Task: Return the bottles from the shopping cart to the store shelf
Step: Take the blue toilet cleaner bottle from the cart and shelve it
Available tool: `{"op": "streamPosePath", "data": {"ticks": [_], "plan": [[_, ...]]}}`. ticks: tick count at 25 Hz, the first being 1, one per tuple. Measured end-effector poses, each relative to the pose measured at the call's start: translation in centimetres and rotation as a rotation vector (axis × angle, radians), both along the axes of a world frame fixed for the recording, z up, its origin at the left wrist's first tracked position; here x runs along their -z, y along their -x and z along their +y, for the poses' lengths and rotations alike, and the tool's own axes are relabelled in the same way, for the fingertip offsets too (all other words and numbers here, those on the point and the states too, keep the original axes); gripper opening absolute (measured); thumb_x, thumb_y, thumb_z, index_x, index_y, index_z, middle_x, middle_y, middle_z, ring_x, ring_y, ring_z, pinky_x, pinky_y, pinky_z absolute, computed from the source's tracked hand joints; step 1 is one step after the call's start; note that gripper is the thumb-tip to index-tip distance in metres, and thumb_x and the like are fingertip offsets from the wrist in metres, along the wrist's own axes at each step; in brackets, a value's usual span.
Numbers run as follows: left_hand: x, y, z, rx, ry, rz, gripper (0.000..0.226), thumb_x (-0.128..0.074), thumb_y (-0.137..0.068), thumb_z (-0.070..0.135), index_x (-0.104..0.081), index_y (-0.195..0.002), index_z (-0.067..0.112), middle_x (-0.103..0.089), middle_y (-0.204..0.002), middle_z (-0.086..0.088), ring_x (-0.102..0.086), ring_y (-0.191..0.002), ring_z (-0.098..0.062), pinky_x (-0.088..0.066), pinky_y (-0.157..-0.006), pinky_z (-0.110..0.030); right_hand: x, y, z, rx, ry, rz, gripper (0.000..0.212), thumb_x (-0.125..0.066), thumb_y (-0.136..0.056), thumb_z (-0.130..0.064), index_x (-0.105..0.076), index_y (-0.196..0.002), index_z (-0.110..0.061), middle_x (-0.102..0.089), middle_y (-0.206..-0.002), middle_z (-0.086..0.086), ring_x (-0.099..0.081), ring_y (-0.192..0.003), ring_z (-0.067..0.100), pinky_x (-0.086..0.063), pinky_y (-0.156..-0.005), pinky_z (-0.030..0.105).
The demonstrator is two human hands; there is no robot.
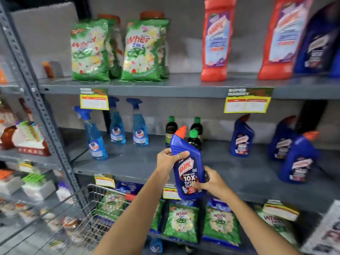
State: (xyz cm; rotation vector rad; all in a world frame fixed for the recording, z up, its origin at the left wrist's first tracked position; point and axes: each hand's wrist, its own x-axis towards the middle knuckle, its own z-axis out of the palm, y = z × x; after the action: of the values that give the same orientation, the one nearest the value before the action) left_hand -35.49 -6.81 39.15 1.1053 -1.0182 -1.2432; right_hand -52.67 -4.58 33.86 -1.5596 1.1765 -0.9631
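Note:
I hold a blue Harpic bottle (pixel 187 162) with a red cap upright in front of the middle shelf (pixel 139 162). My left hand (pixel 168 159) grips its upper body just below the neck. My right hand (pixel 211 179) holds its lower right side near the base. The bottle hangs in the air above the shelf's front edge, apart from the board. Further right on that shelf stand three more blue Harpic bottles (pixel 242 137). The wire shopping cart (pixel 77 214) is at the lower left; its inside is mostly hidden.
Three blue spray bottles (pixel 117 126) stand at the shelf's left, and dark bottles with green caps (pixel 195 137) just behind the held bottle. Red Harpic bottles (pixel 216 39) and green Wheel bags (pixel 145 50) fill the top shelf. More Wheel bags (pixel 182 221) lie below. A grey upright post (pixel 36 100) stands left.

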Motion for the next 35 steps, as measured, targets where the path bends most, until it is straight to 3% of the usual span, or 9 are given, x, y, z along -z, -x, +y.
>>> {"op": "streamPosePath", "data": {"ticks": [7,12,15,17,23,26,31,33,35], "plan": [[1.1,10.8,-5.4,0.158,0.042,-0.130,0.037,-0.088,-0.047,0.010,-0.058,-0.068,0.015,-0.070,-0.070,-0.003,-0.064,-0.061,-0.017,-0.057,-0.065,-0.032,2.1,9.5,-2.1,0.329,-0.074,-0.124,0.042,-0.079,-0.063,0.004,-0.059,-0.090,-0.021,-0.069,-0.093,0.003,-0.066,-0.079,0.012,-0.056,-0.059,0.014],[2.2,16.6,-8.3,0.286,0.082,-0.190,0.041,-0.086,-0.048,-0.002,-0.055,-0.069,0.016,-0.067,-0.072,-0.001,-0.063,-0.054,-0.005,-0.054,-0.055,-0.020,4.0,14.1,-4.8,0.502,-0.062,-0.155,0.053,-0.073,-0.063,0.017,-0.052,-0.111,0.010,-0.063,-0.110,0.021,-0.061,-0.092,0.025,-0.056,-0.080,0.034],[2.7,18.7,-9.2,0.303,0.084,-0.228,0.042,-0.085,-0.049,-0.005,-0.053,-0.066,0.017,-0.066,-0.075,-0.006,-0.063,-0.065,-0.018,-0.057,-0.070,-0.035,4.8,16.2,-6.1,0.525,-0.022,-0.123,0.054,-0.071,-0.063,0.019,-0.051,-0.112,0.009,-0.061,-0.112,0.020,-0.067,-0.077,0.003,-0.055,-0.070,0.015],[3.0,19.9,-9.8,0.280,0.071,-0.203,0.041,-0.085,-0.050,-0.003,-0.053,-0.066,0.018,-0.066,-0.075,-0.004,-0.063,-0.066,-0.018,-0.057,-0.070,-0.034,5.0,17.3,-7.0,0.532,-0.021,-0.117,0.052,-0.071,-0.064,0.018,-0.052,-0.110,0.002,-0.060,-0.112,0.019,-0.065,-0.077,0.003,-0.053,-0.062,0.007],[3.1,21.4,-11.1,0.234,0.041,-0.144,0.037,-0.083,-0.056,0.000,-0.054,-0.070,0.020,-0.068,-0.083,-0.005,-0.064,-0.071,-0.017,-0.057,-0.066,-0.026,5.7,17.9,-8.7,0.605,-0.061,-0.152,0.054,-0.069,-0.070,0.013,-0.049,-0.120,0.003,-0.059,-0.123,0.024,-0.059,-0.107,0.032,-0.048,-0.088,0.036],[2.9,21.1,-11.1,0.284,0.014,-0.147,0.036,-0.081,-0.060,0.001,-0.055,-0.079,0.017,-0.068,-0.088,-0.004,-0.064,-0.069,-0.014,-0.055,-0.055,-0.018,5.5,17.1,-8.5,0.687,-0.077,-0.151,0.056,-0.070,-0.070,0.010,-0.048,-0.121,0.004,-0.059,-0.123,0.025,-0.058,-0.112,0.036,-0.047,-0.091,0.037],[2.7,19.2,-9.8,0.208,0.027,-0.162,0.055,-0.080,-0.063,0.005,-0.058,-0.113,0.003,-0.061,-0.108,-0.005,-0.057,-0.095,-0.015,-0.050,-0.085,-0.027,4.6,14.4,-5.5,1.007,0.143,0.149,0.046,-0.077,-0.068,-0.008,-0.052,-0.106,-0.001,-0.061,-0.108,0.019,-0.059,-0.087,0.021,-0.045,-0.076,0.029],[2.3,17.0,-8.9,0.139,0.032,-0.145,0.049,-0.078,-0.067,0.005,-0.059,-0.111,-0.001,-0.062,-0.099,-0.005,-0.058,-0.089,-0.016,-0.049,-0.077,-0.024,4.1,12.3,-4.2,0.981,0.260,0.196,0.032,-0.075,-0.069,-0.009,-0.054,-0.093,-0.002,-0.062,-0.092,0.019,-0.053,-0.071,0.015,-0.042,-0.071,0.026],[2.1,13.6,-7.7,0.082,0.038,-0.143,0.039,-0.076,-0.069,0.005,-0.061,-0.104,-0.003,-0.064,-0.083,-0.004,-0.059,-0.075,-0.014,-0.048,-0.068,-0.023,3.7,9.5,-3.2,0.847,0.275,0.209,0.022,-0.075,-0.070,-0.010,-0.057,-0.082,-0.003,-0.061,-0.075,0.012,-0.054,-0.065,0.019,-0.046,-0.070,0.035]]}}
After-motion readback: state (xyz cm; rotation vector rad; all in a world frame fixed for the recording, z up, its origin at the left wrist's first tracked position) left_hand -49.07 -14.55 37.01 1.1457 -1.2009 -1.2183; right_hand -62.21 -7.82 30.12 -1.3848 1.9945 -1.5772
